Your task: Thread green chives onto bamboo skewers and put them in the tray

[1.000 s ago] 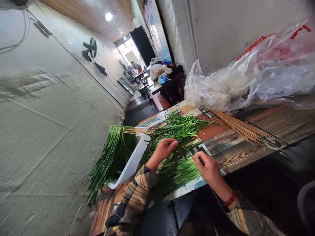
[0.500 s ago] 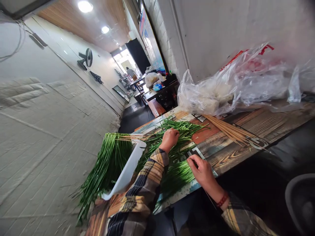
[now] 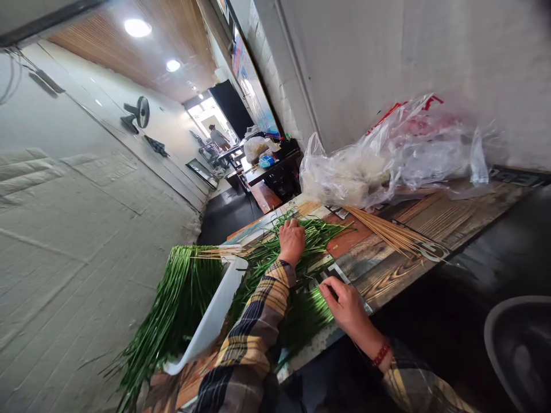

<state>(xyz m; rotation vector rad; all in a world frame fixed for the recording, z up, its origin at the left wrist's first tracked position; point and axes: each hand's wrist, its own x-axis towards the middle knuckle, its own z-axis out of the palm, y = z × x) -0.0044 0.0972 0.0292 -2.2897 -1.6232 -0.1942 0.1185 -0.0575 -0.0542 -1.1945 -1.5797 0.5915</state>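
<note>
My left hand [image 3: 292,241] reaches into a loose heap of green chives [image 3: 321,234] on the table, its fingers curled down onto the stems and the fingertips hidden. Closer to me, my right hand [image 3: 348,307], with a red bead bracelet, is pinched at the pale stem ends of a row of chives [image 3: 307,315]. A thin skewer end shows faintly below that palm; most of it is hidden by the hand. To the left, skewered chives [image 3: 189,292] hang over the side of a white plastic tray [image 3: 210,321], the bamboo skewers [image 3: 219,251] lying across its end.
A fan of bare bamboo skewers [image 3: 383,229] lies on the wood-patterned table [image 3: 387,275]. Behind it, clear plastic bags [image 3: 387,160] rest against the wall. A dark basin [image 3: 520,344] stands at lower right. Far back, a person [image 3: 218,137] is near other tables.
The camera view has shifted a little, so the scene sits further left. My left hand has turned knuckles-up over the loose chives. My right hand keeps its pinch beside the row.
</note>
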